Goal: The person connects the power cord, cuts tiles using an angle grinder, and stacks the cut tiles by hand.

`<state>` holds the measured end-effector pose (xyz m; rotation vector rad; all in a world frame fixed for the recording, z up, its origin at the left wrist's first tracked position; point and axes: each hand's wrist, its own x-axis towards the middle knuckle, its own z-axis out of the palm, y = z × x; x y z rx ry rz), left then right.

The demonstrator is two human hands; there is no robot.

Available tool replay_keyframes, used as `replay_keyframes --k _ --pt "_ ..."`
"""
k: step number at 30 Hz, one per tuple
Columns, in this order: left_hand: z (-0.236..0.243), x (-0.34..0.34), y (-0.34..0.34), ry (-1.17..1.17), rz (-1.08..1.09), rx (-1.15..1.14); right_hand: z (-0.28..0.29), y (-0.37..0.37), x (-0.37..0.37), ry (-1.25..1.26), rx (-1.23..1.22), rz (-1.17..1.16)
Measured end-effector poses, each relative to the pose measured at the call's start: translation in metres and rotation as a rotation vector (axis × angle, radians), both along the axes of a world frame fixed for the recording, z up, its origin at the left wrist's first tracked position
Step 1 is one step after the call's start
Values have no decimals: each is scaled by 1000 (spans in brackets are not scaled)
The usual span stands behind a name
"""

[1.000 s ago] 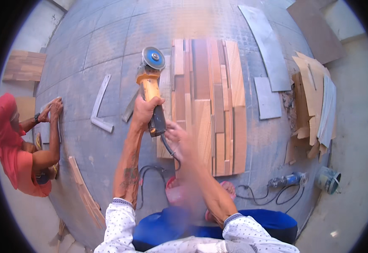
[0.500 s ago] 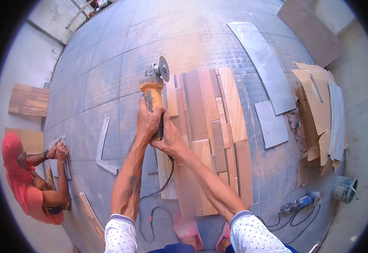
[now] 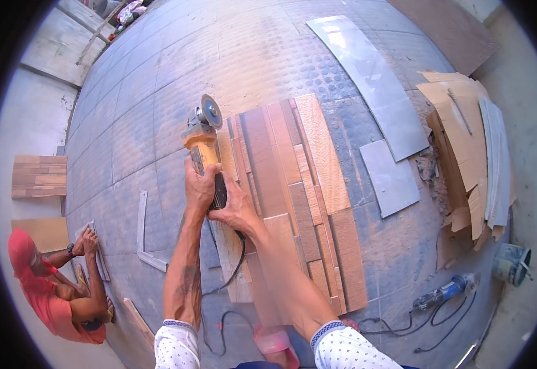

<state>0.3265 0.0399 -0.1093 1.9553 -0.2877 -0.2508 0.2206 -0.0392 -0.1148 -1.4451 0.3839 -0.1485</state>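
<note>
A yellow and black angle grinder is held in both my hands, its round cutting disc pointing away from me at the far end. My left hand wraps the body from the left side. Lower down, my right hand grips the black rear handle, where the cord comes out. The grinder is over the left edge of a brown wood-look strip tile that lies on the floor. I cannot tell whether the disc touches anything.
A blue grinder with a coiled cord lies right. Grey slabs, torn cardboard and a bucket stand beyond. An L-shaped strip lies left. A person in red crouches at the left wall, hands on a tile.
The grinder and both hands have shifted a little left and lower in the picture. My view has turned slightly. Both hands keep their hold on the grinder.
</note>
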Motion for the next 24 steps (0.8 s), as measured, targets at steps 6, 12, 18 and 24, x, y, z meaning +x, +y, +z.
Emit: replay_keyframes --k 6,12,18,24 --pt "6 6 -8 -78 25 114 -9 -7 3 17 161 26" --pt "11 6 -8 -50 48 238 -12 2 9 -6 173 5" --pt "6 11 -4 -23 60 286 -2 2 7 6 -1 -4" --pt "5 12 -2 38 74 268 6 1 5 59 43 51"
